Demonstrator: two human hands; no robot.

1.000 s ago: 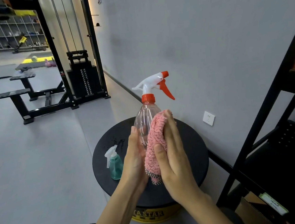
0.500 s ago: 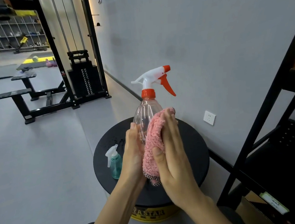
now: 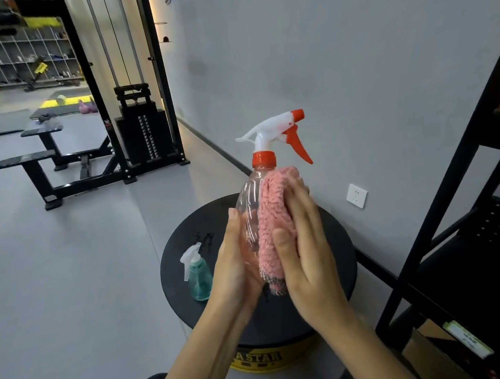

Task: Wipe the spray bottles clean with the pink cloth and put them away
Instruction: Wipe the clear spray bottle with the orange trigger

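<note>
Left hand (image 3: 237, 266) wrapped around the lower body of a clear spray bottle (image 3: 251, 201), held upright above a round black stool (image 3: 339, 260) | right hand (image 3: 305, 245) flat, pressing pink cloth (image 3: 274, 223) against the bottle's side | small teal spray bottle (image 3: 200, 276) stands on the stool, just left of the hands | black shelving (image 3: 470, 200) at right

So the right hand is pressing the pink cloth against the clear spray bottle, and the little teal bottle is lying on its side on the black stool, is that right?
Not quite. The head view shows the small teal bottle standing upright on the black stool, not on its side. The rest holds: the right hand presses the pink cloth against the clear spray bottle, which the left hand steadies.
</note>
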